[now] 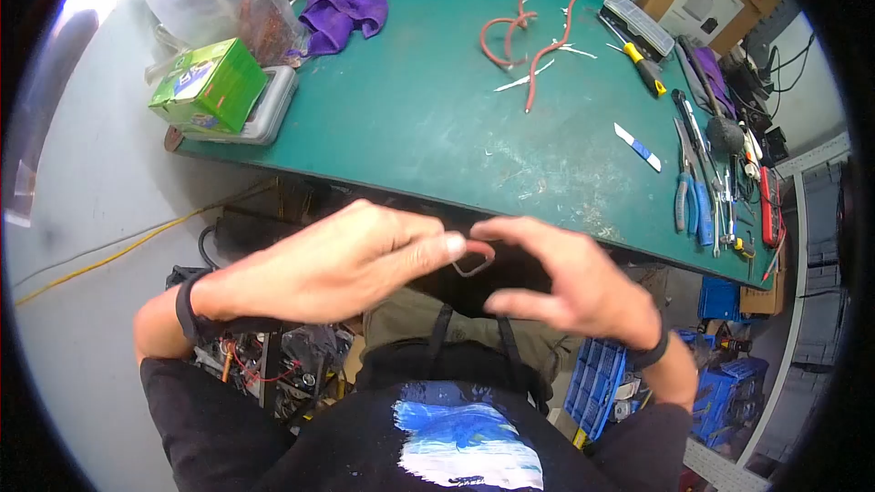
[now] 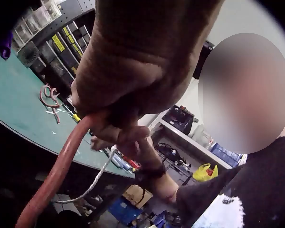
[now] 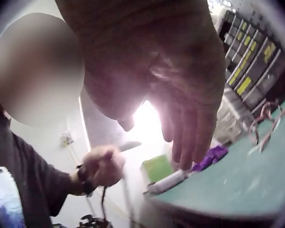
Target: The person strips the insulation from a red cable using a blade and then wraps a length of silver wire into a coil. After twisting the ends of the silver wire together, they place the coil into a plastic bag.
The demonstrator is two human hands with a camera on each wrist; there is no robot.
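Landmark: the green surface (image 1: 410,128), viewed from the head camera.
Left hand (image 1: 337,260): in front of the surface's near edge; fingers curled, pinching the red cable (image 2: 54,178).
Red cable: held in front of the surface's near edge; one length extends below the left hand in the left wrist view.
White strand (image 2: 92,187): hangs near the red cable; upper attachment unclear.
Right hand (image 1: 583,282): in front of the surface's near edge, facing the left hand; fingers extended, thumb apart; cable contact cannot be told.
Red lengths (image 1: 557,44): on the surface, far portion, right of centre.
Blue-and-white knife (image 1: 638,148): on the surface's right portion.
Green box (image 1: 210,87): at the surface's left end.
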